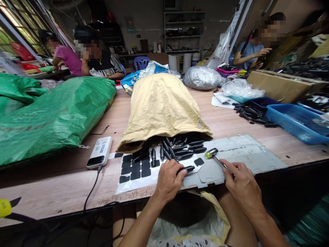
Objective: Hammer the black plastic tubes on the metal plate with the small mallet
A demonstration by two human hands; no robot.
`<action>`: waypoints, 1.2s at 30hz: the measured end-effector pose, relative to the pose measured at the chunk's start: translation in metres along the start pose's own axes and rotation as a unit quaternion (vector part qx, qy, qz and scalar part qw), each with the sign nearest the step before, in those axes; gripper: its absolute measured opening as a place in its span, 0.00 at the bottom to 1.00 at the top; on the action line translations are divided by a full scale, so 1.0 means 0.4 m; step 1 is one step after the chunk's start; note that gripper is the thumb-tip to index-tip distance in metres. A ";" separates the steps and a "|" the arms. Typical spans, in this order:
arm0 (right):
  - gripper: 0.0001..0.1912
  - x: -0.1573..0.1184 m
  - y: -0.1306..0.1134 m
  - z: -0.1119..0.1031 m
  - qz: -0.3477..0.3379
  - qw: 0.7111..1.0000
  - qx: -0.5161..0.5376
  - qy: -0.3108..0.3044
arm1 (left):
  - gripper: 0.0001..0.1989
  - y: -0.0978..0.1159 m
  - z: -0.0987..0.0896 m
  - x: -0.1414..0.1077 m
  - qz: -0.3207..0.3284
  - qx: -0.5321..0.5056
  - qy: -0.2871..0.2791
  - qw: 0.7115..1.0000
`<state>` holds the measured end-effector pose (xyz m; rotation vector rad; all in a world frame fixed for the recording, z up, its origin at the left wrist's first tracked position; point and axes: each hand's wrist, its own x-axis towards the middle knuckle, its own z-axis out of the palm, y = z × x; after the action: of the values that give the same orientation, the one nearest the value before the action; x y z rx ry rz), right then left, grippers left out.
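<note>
My left hand (168, 180) is closed around a slim black pen-like tube (189, 169), its end pointing right over the grey board (239, 154). In my right hand (243, 185) is a small hammer (211, 153) with a shiny metal shaft and a yellowish clear face, held just above the board. Several similar black tubes (183, 151) spill from the mouth of a beige woven sack (164, 106). Partly under them lies a white sheet (151, 181) bearing rounded black square stickers (136, 168). A single black square (198, 162) sits apart near the hammer.
A white power bank (100, 151) with a cable stands left of the sheet. Green sacks (64, 113) cover the table's left side. Blue trays (295, 120) and a pile of black parts (254, 115) are at right. An open bag (218, 212) hangs below the edge. Other people sit farther back.
</note>
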<state>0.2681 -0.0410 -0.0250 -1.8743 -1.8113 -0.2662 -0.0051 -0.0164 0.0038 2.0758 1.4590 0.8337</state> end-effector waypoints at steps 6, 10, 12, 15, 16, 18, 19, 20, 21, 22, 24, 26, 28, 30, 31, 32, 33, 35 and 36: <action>0.19 -0.005 -0.010 -0.007 -0.020 0.998 -0.049 0.020 | 0.14 0.035 0.002 -0.068 0.130 0.002 -0.029 0.991; 0.20 -0.005 -0.021 -0.010 -0.025 0.997 -0.070 0.019 | 0.19 0.015 0.081 -0.197 0.244 -0.002 -0.098 0.965; 0.20 -0.006 -0.025 -0.008 -0.024 0.996 -0.084 0.021 | 0.19 -0.023 0.129 -0.256 0.209 0.010 -0.129 0.969; 0.21 -0.007 -0.029 -0.007 -0.022 0.995 -0.095 0.026 | 0.14 -0.092 0.174 -0.302 0.010 0.036 -0.204 0.978; 0.21 -0.008 -0.030 -0.008 -0.023 0.995 -0.095 0.027 | 0.13 -0.112 0.180 -0.307 -0.058 0.048 -0.227 0.971; 0.21 -0.008 -0.030 -0.009 -0.028 0.995 -0.089 0.026 | 0.15 -0.138 0.183 -0.303 -0.147 0.069 -0.276 0.947; 0.21 -0.008 -0.029 -0.010 -0.031 0.995 -0.087 0.025 | 0.16 -0.143 0.180 -0.297 -0.167 0.079 -0.309 0.933; 0.21 -0.008 -0.028 -0.010 -0.033 0.995 -0.085 0.026 | 0.17 -0.140 0.174 -0.290 -0.169 0.088 -0.350 0.917; 0.21 -0.007 -0.027 -0.009 -0.034 0.995 -0.085 0.026 | 0.17 -0.130 0.163 -0.282 -0.154 0.093 -0.387 0.904; 0.21 -0.007 -0.025 -0.009 -0.035 0.995 -0.084 0.026 | 0.17 -0.113 0.146 -0.272 -0.126 0.091 -0.412 0.898; 0.21 -0.007 -0.022 -0.008 -0.036 0.996 -0.083 0.026 | 0.17 -0.064 0.090 -0.249 -0.049 0.057 -0.403 0.912; 0.21 -0.007 -0.020 -0.006 -0.034 0.996 -0.080 0.023 | 0.16 -0.012 0.008 -0.216 0.009 -0.016 -0.327 0.945; 0.21 -0.008 -0.019 -0.006 -0.030 0.996 -0.079 0.019 | 0.11 0.018 -0.084 -0.173 -0.002 -0.074 -0.255 0.964; 0.21 -0.007 -0.019 -0.005 -0.027 0.996 -0.080 0.016 | 0.11 0.005 -0.161 -0.125 -0.049 -0.066 -0.136 0.987; 0.21 -0.007 -0.020 -0.005 -0.026 0.996 -0.081 0.016 | 0.12 -0.017 -0.188 -0.103 -0.068 -0.020 -0.053 0.996; 0.21 -0.007 -0.020 -0.005 -0.027 0.996 -0.081 0.017 | 0.13 -0.048 -0.206 -0.083 -0.084 0.043 0.023 0.995; 0.21 -0.006 -0.021 -0.005 -0.029 0.996 -0.080 0.019 | 0.13 -0.083 -0.215 -0.067 -0.095 0.111 0.090 0.985; 0.21 -0.005 -0.023 -0.006 -0.033 0.996 -0.081 0.023 | 0.14 -0.152 -0.216 -0.043 -0.105 0.215 0.157 0.958; 0.21 -0.005 -0.024 -0.007 -0.034 0.996 -0.081 0.024 | 0.15 -0.181 -0.212 -0.037 -0.108 0.243 0.170 0.949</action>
<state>0.2591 -0.0442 -0.0214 -1.8992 -1.8725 -0.4920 -0.1164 -0.0041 0.0117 2.1154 2.2242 0.8359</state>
